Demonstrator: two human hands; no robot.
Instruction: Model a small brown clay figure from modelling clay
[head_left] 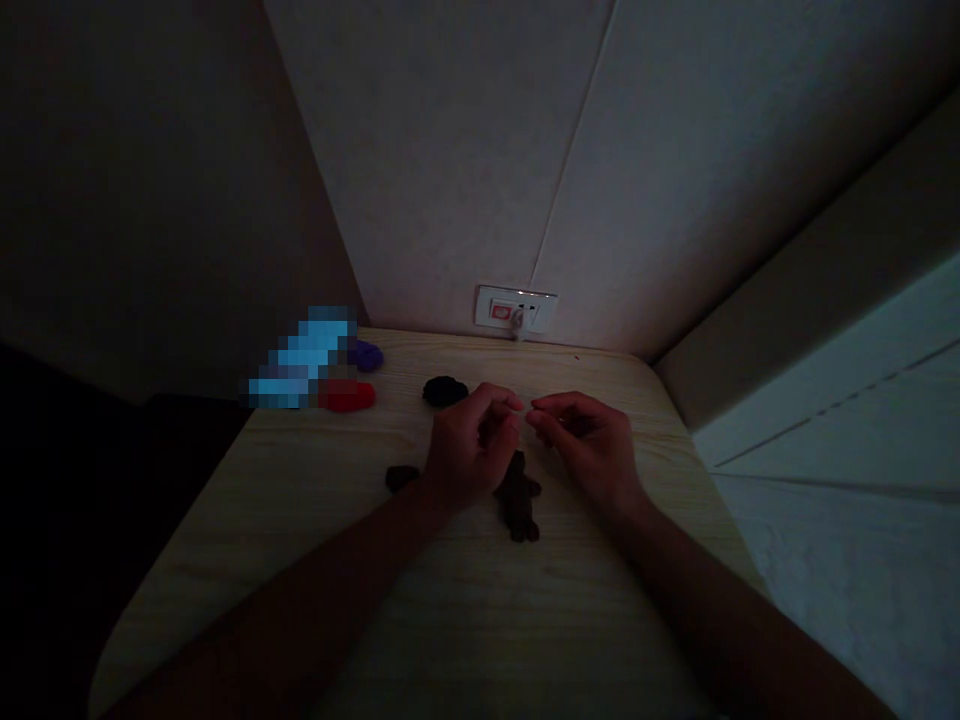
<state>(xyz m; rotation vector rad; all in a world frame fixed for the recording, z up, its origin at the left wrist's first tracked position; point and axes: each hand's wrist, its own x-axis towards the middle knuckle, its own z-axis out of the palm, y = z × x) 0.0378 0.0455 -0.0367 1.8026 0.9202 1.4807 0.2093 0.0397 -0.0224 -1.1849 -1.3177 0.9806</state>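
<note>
My left hand (472,445) and my right hand (589,440) are raised over a wooden table, fingertips almost meeting. Thumb and forefinger are pinched together on each; whatever they hold, if anything, is too small and dark to make out. Below and between them lies a dark brown figure (517,503) with a body, stubby arms and legs, its upper part half covered by my left hand. A dark brown lump (401,478) sits by my left wrist, partly hidden. Just beyond my left hand is a black, rough-edged lump (444,391).
At the table's (480,620) back left are a red lump (351,396), a purple lump (367,355) and a bright blurred-out rectangle (304,360). A wall socket (516,309) with a plug stands behind the table. White furniture (840,400) borders the right side. The light is dim.
</note>
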